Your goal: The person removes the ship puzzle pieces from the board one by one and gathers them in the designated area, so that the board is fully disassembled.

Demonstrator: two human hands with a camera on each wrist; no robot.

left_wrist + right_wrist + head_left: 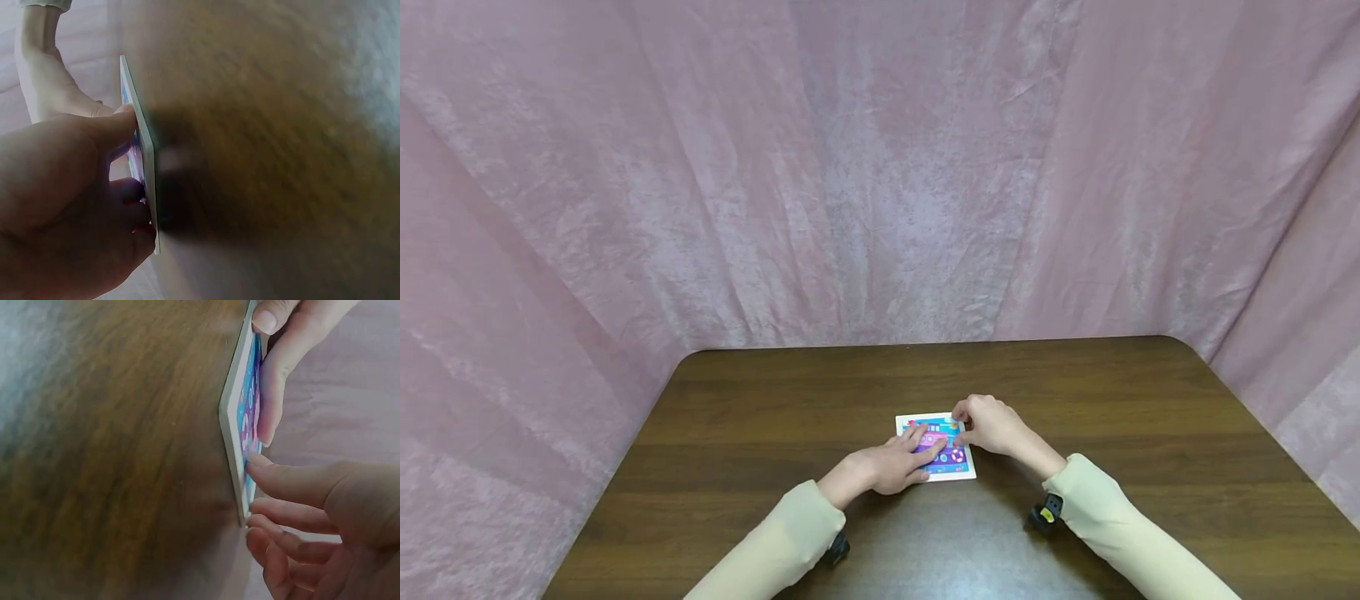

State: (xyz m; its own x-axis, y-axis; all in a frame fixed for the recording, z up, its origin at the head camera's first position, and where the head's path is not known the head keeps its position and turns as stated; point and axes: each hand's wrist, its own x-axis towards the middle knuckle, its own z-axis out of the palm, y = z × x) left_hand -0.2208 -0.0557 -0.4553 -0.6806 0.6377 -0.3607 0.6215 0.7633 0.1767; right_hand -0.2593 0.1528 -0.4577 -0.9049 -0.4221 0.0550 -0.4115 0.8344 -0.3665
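A thin, nearly square board (972, 477) with a white border and a blue, purple and pink printed picture lies flat on the table. My left hand (891, 467) rests on its left side, fingers spread over the print. At the far right corner, my right hand (996, 425) grips the board with bent fingers. In the right wrist view the thumb (275, 474) touches the printed face, and the other fingers (290, 515) curl at the corner. The left wrist view shows the board (149, 150) edge-on beside my left hand (69, 187). Both hands cover parts of the picture.
The brown wood-grain table (760, 400) has rounded far corners. Behind it and along both sides hangs a pink velvety curtain (880, 167). A black device (1047, 512) sits at the right wrist, another (837, 548) at the left.
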